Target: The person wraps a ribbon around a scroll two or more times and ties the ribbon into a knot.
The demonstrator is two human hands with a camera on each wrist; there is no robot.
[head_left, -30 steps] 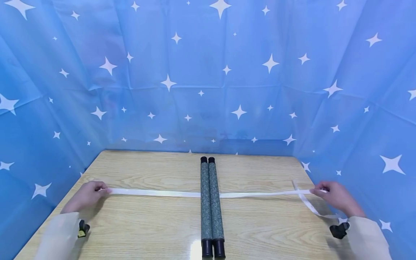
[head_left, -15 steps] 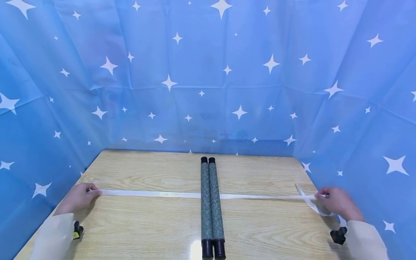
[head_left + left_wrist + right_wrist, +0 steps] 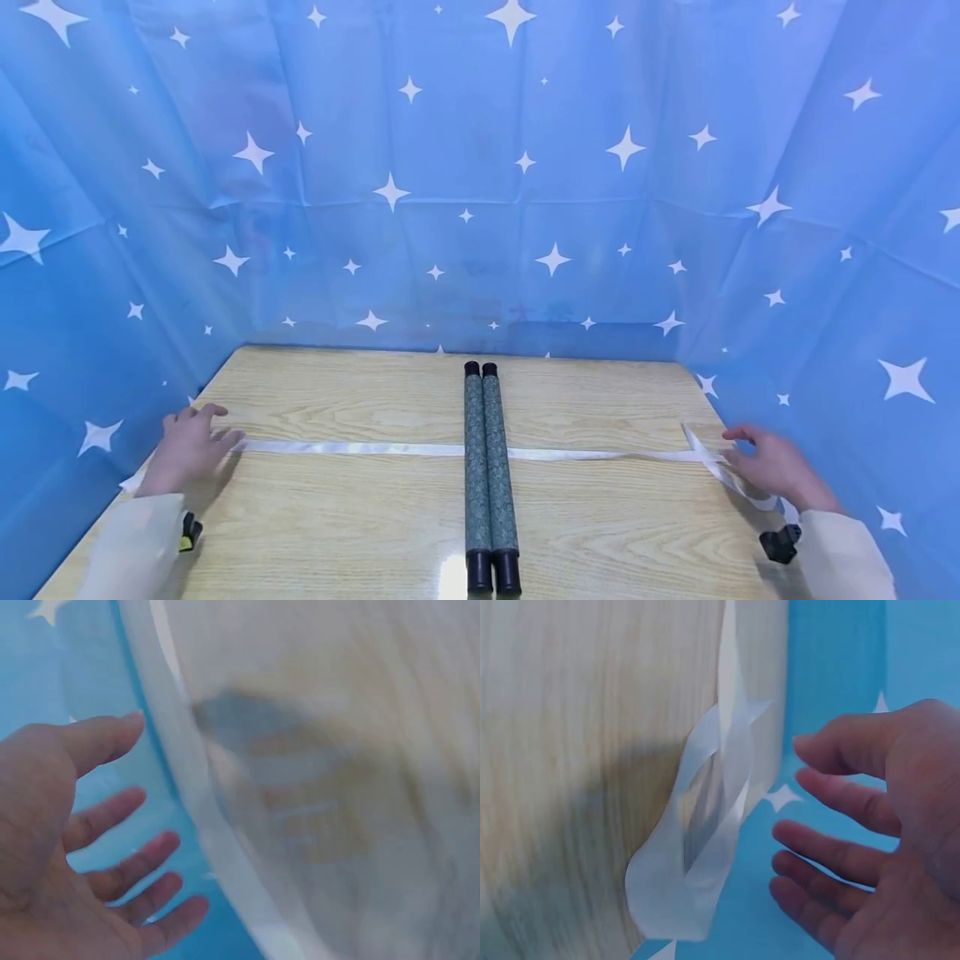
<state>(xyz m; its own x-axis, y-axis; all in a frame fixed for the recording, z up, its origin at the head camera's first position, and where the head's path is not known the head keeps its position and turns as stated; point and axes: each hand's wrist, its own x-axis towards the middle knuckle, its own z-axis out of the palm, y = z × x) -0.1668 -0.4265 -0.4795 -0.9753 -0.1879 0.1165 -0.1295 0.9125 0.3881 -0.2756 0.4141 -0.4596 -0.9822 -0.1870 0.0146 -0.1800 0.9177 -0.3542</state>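
Observation:
A long white ribbon (image 3: pixel 360 448) stretches crosswise over the table and passes beneath two green patterned rolls (image 3: pixel 475 467) with black ends, which lie side by side like a rolled-up scroll. My left hand (image 3: pixel 189 446) hovers by the ribbon's left end with its fingers spread; the left wrist view shows that hand (image 3: pixel 67 847) holding nothing. Near the right table edge the ribbon (image 3: pixel 667 900) folds back on itself in a twisted loop. Beside that loop is my right hand (image 3: pixel 776 467), its fingers parted and apart from the ribbon in the right wrist view.
The wooden table (image 3: pixel 360 525) has its left and right edges close to the hands. A blue curtain (image 3: pixel 480 275) with white stars surrounds it at the back and both sides. Small black devices sit at both wrists.
Both hands pulled the ribbon straight and lowered it, the left hand shifting outward. Since then both have let go of it and their fingers have spread. The rolls have stayed put.

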